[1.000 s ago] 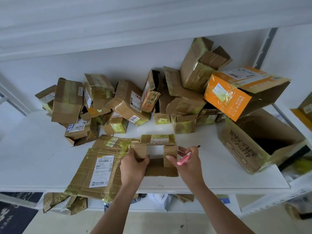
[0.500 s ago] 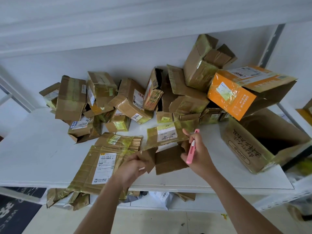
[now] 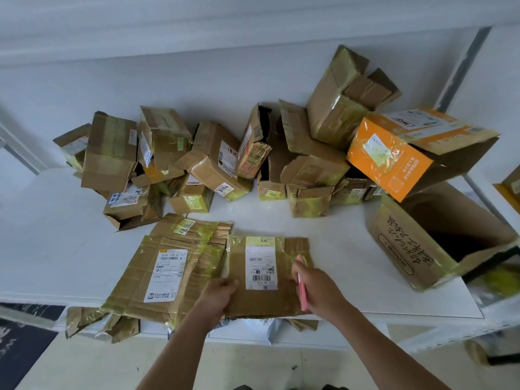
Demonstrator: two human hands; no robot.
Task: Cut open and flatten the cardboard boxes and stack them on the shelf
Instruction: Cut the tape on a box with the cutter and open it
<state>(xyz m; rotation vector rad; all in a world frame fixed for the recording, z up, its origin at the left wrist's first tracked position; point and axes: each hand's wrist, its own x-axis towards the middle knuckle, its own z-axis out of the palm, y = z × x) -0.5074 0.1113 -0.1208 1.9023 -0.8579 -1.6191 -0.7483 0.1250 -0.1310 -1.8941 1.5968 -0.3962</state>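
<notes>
The flattened box (image 3: 267, 274) lies label-up at the front edge of the shelf (image 3: 351, 249), touching the right side of the stack of flat cardboard (image 3: 168, 271). The left hand (image 3: 221, 294) grips its lower left edge, fingers curled over the board. The right hand (image 3: 318, 285) presses on its right edge with fingers closed round a pink cutter (image 3: 302, 288).

Handling, as a judgement: the board is light and thin, stiff along the flutes but prone to fold at the creases. The tape patches look glossy and may be slippery. Take hold at two opposite edges, on bare cardboard, and slide rather than lift.

Count:
- Flattened box in hand: one.
- Stack beside it: at least two sheets; the exact number cannot be told.
- Uncut boxes in the pile (image 3: 213, 161) at the back: roughly a dozen, overlapping, so no exact count.
- Orange box (image 3: 391, 161): one.
- Large open box (image 3: 416, 243) at the right: one.
- Cutter: one.
</notes>
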